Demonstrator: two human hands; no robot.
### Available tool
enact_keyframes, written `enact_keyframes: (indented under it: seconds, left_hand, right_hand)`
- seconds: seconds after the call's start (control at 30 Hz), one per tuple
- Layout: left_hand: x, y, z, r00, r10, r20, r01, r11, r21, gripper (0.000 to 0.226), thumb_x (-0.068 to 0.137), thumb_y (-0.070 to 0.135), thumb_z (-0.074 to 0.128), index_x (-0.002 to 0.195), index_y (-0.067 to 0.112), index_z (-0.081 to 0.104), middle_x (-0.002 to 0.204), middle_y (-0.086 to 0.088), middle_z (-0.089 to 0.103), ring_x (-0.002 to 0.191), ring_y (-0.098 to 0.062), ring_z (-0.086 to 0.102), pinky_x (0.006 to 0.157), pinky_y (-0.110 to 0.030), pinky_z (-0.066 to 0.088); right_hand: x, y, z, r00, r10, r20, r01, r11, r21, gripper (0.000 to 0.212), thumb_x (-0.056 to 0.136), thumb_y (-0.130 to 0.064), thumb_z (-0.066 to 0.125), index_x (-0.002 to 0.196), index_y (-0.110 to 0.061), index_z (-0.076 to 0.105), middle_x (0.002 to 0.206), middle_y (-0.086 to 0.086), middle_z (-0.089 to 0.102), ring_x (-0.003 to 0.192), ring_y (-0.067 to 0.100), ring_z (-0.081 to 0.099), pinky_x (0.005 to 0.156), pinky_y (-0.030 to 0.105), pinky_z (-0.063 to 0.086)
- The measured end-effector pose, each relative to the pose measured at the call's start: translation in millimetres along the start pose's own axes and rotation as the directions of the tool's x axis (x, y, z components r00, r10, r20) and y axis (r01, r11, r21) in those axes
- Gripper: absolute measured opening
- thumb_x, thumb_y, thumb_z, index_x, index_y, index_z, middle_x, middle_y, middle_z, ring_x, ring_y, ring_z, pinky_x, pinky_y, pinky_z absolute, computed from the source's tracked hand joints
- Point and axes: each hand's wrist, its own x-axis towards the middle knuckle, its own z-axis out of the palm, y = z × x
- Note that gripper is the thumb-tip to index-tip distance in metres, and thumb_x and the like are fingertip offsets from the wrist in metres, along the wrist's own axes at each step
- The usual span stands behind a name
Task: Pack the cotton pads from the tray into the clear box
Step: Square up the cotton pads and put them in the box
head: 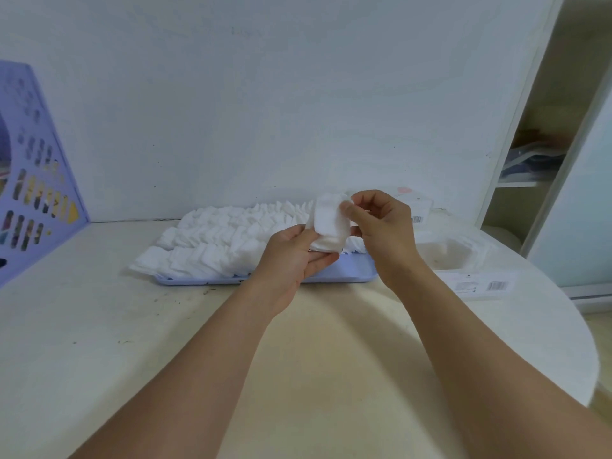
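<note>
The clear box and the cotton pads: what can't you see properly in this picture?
- Clear box, head view: the right hand and wrist cover its left part; whether any pads lie inside cannot be told.
- Held cotton pads: the count is hidden; they overlap, and fingers cover the edges.
- Tray: the left hand hides its middle.
- Barcode label: print too small.
- Shelf items: blurred.

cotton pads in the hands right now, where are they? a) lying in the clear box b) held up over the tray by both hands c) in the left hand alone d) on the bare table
b: the left hand holds a small stack of cotton pads from below while the right hand pinches its top, above the blue tray.
</note>
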Motion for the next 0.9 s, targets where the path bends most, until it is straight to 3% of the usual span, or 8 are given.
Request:
enact_keyframes:
  seconds: [0.1,0.2,0.3,0.47,0.67,0.9]
  left_hand:
    - [0.7,-2.2,0.2,1.000,0.002,-0.006,-0.002,1.000,0.003,0.023,0.099,0.008,0.054,0.117,-0.002,0.066,0.112,-0.016,0.075,0.102,-0.024,0.074,0.086,-0.030,0.061]
    - [1.9,-2.8,1.0,0.999,-0.015,-0.030,0.014,1.000,-0.020,0.021,0.100,0.009,0.056,0.115,-0.001,0.066,0.113,-0.016,0.075,0.098,-0.024,0.075,0.085,-0.029,0.061]
    - [2.6,-3.2,3.3,0.998,-0.036,-0.049,0.034,0.999,-0.038,0.018,0.100,0.010,0.058,0.112,-0.001,0.065,0.114,-0.016,0.073,0.094,-0.024,0.076,0.084,-0.028,0.061]
    - [2.7,-3.2,2.8,0.997,-0.024,-0.078,0.019,0.997,-0.072,0.011,0.100,0.008,0.057,0.098,0.006,0.068,0.095,-0.006,0.078,0.085,-0.018,0.077,0.070,-0.022,0.060]
    - [1.0,-3.4,5.1,1.000,-0.005,-0.002,0.005,0.995,-0.096,0.015,0.101,0.009,0.057,0.111,0.002,0.065,0.105,-0.008,0.078,0.103,-0.021,0.074,0.092,-0.030,0.058]
    - [0.3,1.2,6.5,0.998,-0.061,0.025,0.065,0.974,-0.217,0.030,0.100,0.006,0.050,0.125,-0.007,0.059,0.120,-0.021,0.071,0.111,-0.029,0.071,0.098,-0.037,0.056]
  right_hand:
    - [-4.0,0.1,2.9,0.999,-0.028,0.019,0.028,0.999,-0.032,0.015,0.090,-0.003,0.071,0.080,-0.014,0.068,0.072,-0.009,0.069,0.068,0.006,0.064,0.060,0.017,0.052]
    - [-2.6,-2.3,0.5,0.998,-0.012,-0.065,0.012,1.000,0.013,0.012,0.091,-0.005,0.071,0.083,-0.013,0.068,0.072,-0.004,0.068,0.067,0.008,0.063,0.061,0.019,0.052]
    - [0.6,-5.3,-4.3,0.985,0.082,-0.150,-0.059,0.986,0.154,0.010,0.091,-0.006,0.073,0.085,-0.012,0.068,0.070,-0.002,0.067,0.067,0.012,0.062,0.062,0.022,0.053]
    - [2.0,-9.2,-7.2,0.973,0.200,-0.112,-0.151,0.927,0.344,0.008,0.090,-0.009,0.075,0.096,-0.007,0.070,0.080,0.004,0.069,0.074,0.017,0.065,0.067,0.023,0.056]
    - [-4.8,-3.3,3.7,0.999,0.041,-0.033,-0.039,0.998,0.048,0.009,0.088,-0.008,0.077,0.084,-0.012,0.071,0.072,0.001,0.073,0.069,0.011,0.069,0.060,0.021,0.054]
    - [-4.8,-0.9,2.4,0.999,-0.028,-0.037,0.027,0.999,-0.029,0.012,0.086,-0.001,0.076,0.080,-0.010,0.070,0.067,-0.004,0.069,0.063,0.007,0.064,0.058,0.019,0.052]
